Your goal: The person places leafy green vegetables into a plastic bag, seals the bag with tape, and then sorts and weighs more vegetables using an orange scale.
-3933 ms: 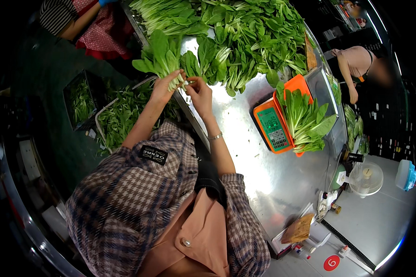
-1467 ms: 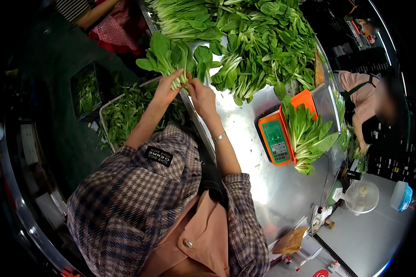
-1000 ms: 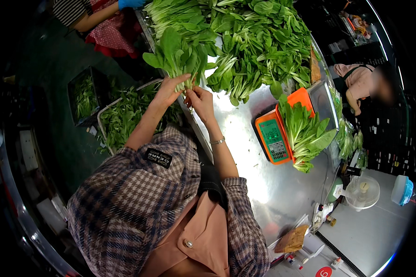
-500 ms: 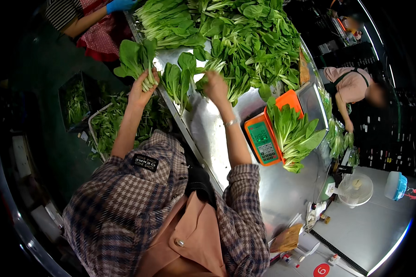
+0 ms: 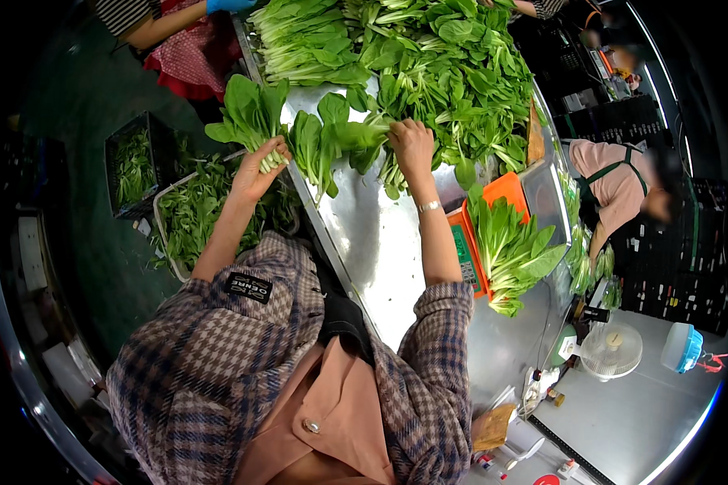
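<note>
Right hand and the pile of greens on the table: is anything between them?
No, nothing visible. The right hand already rests on the near edge of the pile of greens on the steel table. The left hand holds a separate bunch off to the left, out of the way.

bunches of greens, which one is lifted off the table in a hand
The bunch of greens gripped by its stems in the left hand, held over the table edge. The others lie on the steel table or on the orange scale.

Plaid rolled-up sleeves, salmon apron, silver bracelet (image 5: 429,207), black arm patch (image 5: 247,286).
</note>
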Action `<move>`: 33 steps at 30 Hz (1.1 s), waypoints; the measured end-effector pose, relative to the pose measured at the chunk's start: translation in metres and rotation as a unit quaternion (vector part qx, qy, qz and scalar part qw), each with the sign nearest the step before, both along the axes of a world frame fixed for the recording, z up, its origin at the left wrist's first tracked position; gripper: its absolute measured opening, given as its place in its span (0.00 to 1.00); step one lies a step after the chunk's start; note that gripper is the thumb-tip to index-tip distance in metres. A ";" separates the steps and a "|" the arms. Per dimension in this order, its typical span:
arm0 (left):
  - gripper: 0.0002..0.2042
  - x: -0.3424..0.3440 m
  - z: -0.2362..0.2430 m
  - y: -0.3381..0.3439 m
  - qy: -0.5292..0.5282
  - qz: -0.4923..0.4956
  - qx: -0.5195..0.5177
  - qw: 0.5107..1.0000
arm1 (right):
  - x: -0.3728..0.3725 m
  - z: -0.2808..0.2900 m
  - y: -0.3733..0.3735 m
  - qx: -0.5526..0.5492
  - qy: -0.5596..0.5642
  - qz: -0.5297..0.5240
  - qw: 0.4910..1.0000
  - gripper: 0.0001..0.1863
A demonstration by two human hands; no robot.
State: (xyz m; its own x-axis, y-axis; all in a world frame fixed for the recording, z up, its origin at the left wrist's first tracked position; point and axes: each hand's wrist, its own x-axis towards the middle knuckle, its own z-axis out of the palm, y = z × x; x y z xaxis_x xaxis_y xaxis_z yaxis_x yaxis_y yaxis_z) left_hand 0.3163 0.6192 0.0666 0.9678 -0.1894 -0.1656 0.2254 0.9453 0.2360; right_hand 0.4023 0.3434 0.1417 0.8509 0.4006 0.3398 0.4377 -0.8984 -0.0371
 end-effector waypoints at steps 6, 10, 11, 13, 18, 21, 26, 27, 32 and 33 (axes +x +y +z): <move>0.10 0.014 0.006 -0.027 0.056 -0.005 0.060 0.997 | -0.052 -0.018 -0.001 0.436 0.238 -0.147 0.855 0.12; 0.09 0.014 0.008 -0.039 0.054 -0.030 0.038 0.997 | -0.082 -0.038 0.003 0.655 0.379 -0.205 0.621 0.11; 0.09 0.013 0.006 -0.040 0.044 -0.042 0.030 0.998 | -0.087 -0.041 0.008 0.684 0.356 -0.208 0.602 0.12; 0.09 0.012 0.007 -0.043 0.029 -0.053 0.053 0.997 | -0.093 -0.043 0.016 0.669 0.309 -0.157 0.657 0.14; 0.08 0.011 0.008 -0.050 0.019 -0.073 0.059 0.995 | -0.097 -0.083 0.021 0.416 0.193 -0.230 0.858 0.16; 0.08 0.010 0.007 -0.048 0.016 -0.067 0.053 0.996 | -0.093 -0.083 0.023 0.576 0.293 -0.207 0.735 0.16; 0.09 0.007 0.011 -0.050 0.014 -0.068 0.063 0.996 | -0.093 -0.092 0.023 0.491 0.261 -0.255 0.791 0.15; 0.09 0.005 0.012 -0.049 0.019 -0.062 0.068 0.996 | -0.092 -0.087 0.031 0.448 0.247 -0.282 0.812 0.15; 0.09 0.002 0.016 -0.056 0.051 -0.043 0.073 0.995 | -0.094 -0.083 0.038 0.415 0.134 -0.258 0.862 0.13; 0.09 0.002 0.015 -0.056 0.051 -0.041 0.085 0.994 | -0.094 -0.080 0.040 0.472 0.142 -0.240 0.836 0.12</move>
